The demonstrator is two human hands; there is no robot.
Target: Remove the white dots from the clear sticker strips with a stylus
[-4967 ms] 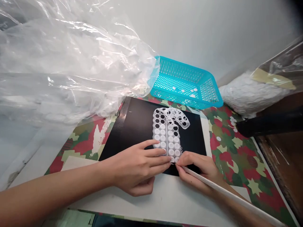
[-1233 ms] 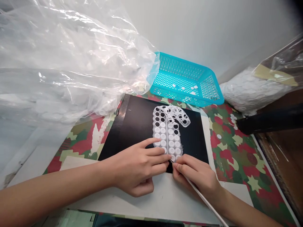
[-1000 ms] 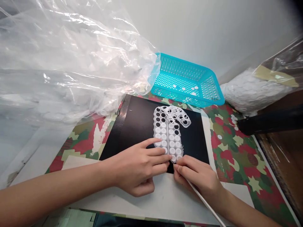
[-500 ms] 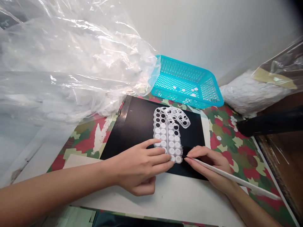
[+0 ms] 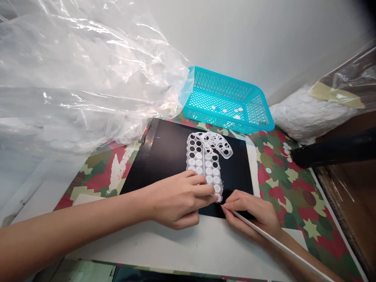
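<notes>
A translucent white plastic sheet of ring-shaped cells (image 5: 204, 156) lies on a black mat (image 5: 173, 145). Small white round discs (image 5: 208, 171) fill its nearer cells, while the farther ones show black through their holes. The far right part curls over itself. My left hand (image 5: 182, 199) rests on the near left of the sheet, fingers bent and slightly apart, fingertips on the discs, covering several of them. Between thumb and fingers, my right hand (image 5: 252, 213) holds a long thin white stick (image 5: 264, 233), its tip close to the sheet's near right corner.
A turquoise basket (image 5: 229, 80) with several white pieces stands behind the mat. A big clear plastic bag (image 5: 88, 74) bulges from the left. At right are another bag of white pieces (image 5: 299, 113), a black tube-like object (image 5: 337, 147) and a loose disc (image 5: 268, 170) on the patterned cover.
The fingers of my left hand have bent more and shifted on the discs. My right hand has moved slightly nearer and left with the stick, whose tip is now at the corner. The view shifted slightly.
</notes>
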